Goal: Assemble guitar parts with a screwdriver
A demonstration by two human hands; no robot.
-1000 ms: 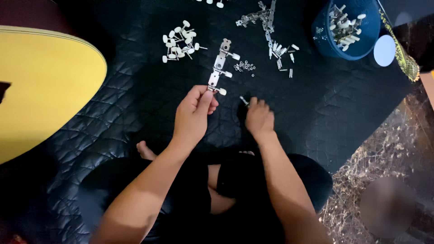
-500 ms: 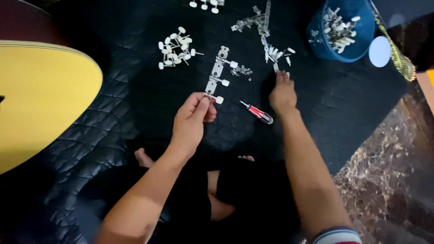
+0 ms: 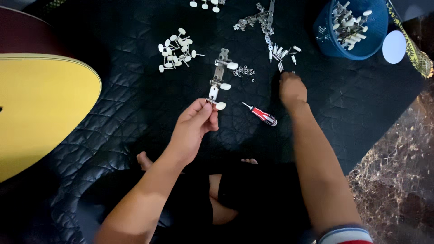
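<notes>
My left hand (image 3: 193, 126) pinches the near end of a metal tuner strip (image 3: 219, 77) with white knobs, which lies on the black quilted mat (image 3: 135, 104). My right hand (image 3: 292, 88) reaches forward with its fingers curled down at a small pile of loose metal pegs (image 3: 281, 53). Whether it grips one I cannot tell. A small red-handled screwdriver (image 3: 261, 114) lies on the mat between my hands. Tiny screws (image 3: 245, 71) are scattered beside the strip.
A heap of white tuner knobs (image 3: 175, 49) lies at the upper left, more metal strips (image 3: 262, 18) at the top. A blue basket (image 3: 357, 27) of parts and a white lid (image 3: 393, 46) sit upper right. A yellow guitar body (image 3: 40, 104) is left; marble floor (image 3: 398, 180) right.
My right hand let go of the screwdriver, which now lies on the mat, and reached forward to the loose pegs. My left hand stayed on the strip's end.
</notes>
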